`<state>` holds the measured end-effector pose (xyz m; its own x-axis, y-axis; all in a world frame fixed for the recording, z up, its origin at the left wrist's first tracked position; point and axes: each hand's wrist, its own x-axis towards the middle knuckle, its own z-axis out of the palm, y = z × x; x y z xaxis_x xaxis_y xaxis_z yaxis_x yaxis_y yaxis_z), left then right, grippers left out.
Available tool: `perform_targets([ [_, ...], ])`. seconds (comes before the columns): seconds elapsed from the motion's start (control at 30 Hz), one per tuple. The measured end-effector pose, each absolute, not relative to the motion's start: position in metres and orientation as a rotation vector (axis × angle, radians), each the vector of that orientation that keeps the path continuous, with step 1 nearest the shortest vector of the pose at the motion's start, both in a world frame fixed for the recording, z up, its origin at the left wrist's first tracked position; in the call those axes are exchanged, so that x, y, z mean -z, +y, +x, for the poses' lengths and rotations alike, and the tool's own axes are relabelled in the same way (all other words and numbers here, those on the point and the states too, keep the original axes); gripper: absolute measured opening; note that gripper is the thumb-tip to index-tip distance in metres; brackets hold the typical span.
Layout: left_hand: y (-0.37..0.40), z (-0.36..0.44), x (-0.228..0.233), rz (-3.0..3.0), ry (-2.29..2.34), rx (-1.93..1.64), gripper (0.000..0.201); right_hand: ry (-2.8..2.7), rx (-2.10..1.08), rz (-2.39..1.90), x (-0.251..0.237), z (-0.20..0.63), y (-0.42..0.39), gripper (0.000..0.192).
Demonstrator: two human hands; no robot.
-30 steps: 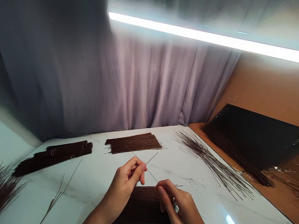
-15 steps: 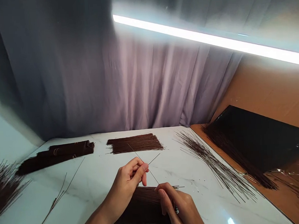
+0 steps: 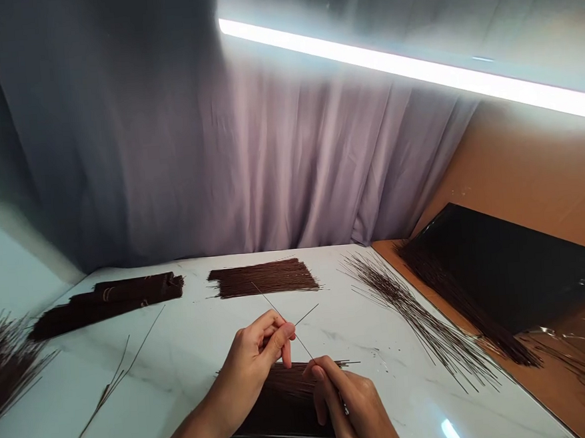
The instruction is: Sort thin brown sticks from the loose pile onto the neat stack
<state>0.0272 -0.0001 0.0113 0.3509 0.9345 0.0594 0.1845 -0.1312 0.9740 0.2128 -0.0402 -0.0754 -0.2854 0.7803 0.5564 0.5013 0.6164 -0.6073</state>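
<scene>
Over the table, my left hand (image 3: 264, 344) pinches two thin, dark brown sticks where they cross. The longer stick (image 3: 268, 298) slants from upper left down to the right; the other stick (image 3: 308, 313) points up to the right. My right hand (image 3: 342, 392), thumb against forefinger, grips the lower end of the longer stick. Beneath both hands lies a dark tray-like board (image 3: 281, 416) with a layer of similar sticks (image 3: 289, 383) across its far part. My hands partly cover it. What the sticks are made of I cannot tell.
Behind my hands lies a flat bundle of sticks (image 3: 261, 278). Dark tied bundles (image 3: 118, 301) are at back left, loose sticks (image 3: 107, 395) at front left. A spread pile (image 3: 414, 314) lies right, beside a black sheet (image 3: 516, 263) on brown board. A curtain (image 3: 290, 179) hangs behind.
Both hands have shifted slightly right with the sticks, still pinching them. The view has tilted a little. The piles on the table look the same.
</scene>
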Motion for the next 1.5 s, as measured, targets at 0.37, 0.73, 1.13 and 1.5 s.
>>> perform_targets([
  [0.37, -0.003, 0.024, -0.018, 1.631, 1.028, -0.886, 0.038, -1.761, -1.026, -1.078, 0.047, 0.216, -0.042, 0.042],
  [0.73, -0.024, 0.03, -0.024, 1.78, 0.757, -0.285, 0.031, -2.198, -0.851, -0.916, -0.02, 0.265, -0.027, 0.025],
  [1.13, 0.0, 0.022, -0.013, 1.641, 0.862, -0.673, 0.032, -2.334, -0.102, -1.004, 0.035, 0.231, -0.049, 0.025],
  [1.5, 0.0, 0.028, 0.011, 1.623, 0.807, -0.487, 0.03, -2.383, -0.138, -1.059, 0.0, 0.261, -0.024, 0.028],
])
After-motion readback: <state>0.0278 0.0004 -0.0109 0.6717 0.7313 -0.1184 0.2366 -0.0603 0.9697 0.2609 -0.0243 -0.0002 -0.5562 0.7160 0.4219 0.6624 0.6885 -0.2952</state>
